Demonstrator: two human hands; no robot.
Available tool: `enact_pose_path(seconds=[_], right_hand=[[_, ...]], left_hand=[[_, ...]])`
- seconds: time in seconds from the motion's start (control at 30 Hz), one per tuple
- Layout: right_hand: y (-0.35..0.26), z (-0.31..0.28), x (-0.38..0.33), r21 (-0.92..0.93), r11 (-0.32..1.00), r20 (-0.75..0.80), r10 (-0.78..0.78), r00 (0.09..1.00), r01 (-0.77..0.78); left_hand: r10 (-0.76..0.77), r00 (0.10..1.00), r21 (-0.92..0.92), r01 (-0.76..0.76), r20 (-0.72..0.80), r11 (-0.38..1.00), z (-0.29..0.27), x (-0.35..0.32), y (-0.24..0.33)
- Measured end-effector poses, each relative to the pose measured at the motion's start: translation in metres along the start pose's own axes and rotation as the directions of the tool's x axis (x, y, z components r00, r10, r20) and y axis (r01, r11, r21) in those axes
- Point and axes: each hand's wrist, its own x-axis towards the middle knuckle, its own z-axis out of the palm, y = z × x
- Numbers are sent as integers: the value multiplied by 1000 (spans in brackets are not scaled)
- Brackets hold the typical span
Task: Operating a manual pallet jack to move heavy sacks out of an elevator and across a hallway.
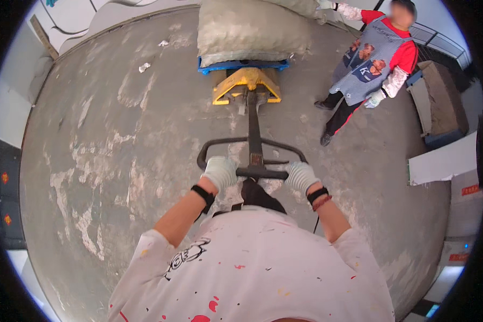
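A yellow pallet jack (pixel 247 80) stands ahead of me, its black handle (pixel 255 129) reaching back toward my body. My left hand (pixel 220 173), in a white striped glove, is closed on the left side of the handle's loop. On the right side of the loop, my right hand (pixel 301 177) grips in a matching glove. The jack's front end meets a blue pallet (pixel 243 66), loaded with large pale, lumpy sacks (pixel 252 31). The sacks run past the top edge of the view.
A co-worker (pixel 373 59) in a red shirt and striped apron stands right of the load, one gloved hand touching a sack. Behind them is a blue-edged bin (pixel 437 102). White boxes (pixel 445 158) line the right side. Scraps (pixel 144 67) lie on the worn grey floor (pixel 102 161).
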Motion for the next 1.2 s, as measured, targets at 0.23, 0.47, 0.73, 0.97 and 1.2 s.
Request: enact_pose_path(seconds=[0.23, 0.47, 0.73, 0.97, 1.2], right_hand=[[-102, 18, -150, 181, 975, 2, -133, 991, 131], [-143, 82, -241, 123, 982, 430, -185, 884, 145], [-176, 118, -358, 183, 979, 387, -154, 909, 88], [-215, 165, -450, 144, 985, 306, -133, 942, 92], [-267, 191, -513, 128, 990, 201, -78, 976, 52]], left_hand=[[109, 993, -132, -102, 49, 986, 40, -155, 11], [295, 902, -99, -278, 314, 956, 103, -257, 40], [261, 912, -58, -256, 316, 965, 151, -379, 94], [208, 935, -35, -207, 288, 978, 188, -469, 139], [244, 935, 4, -254, 259, 967, 217, -539, 141]])
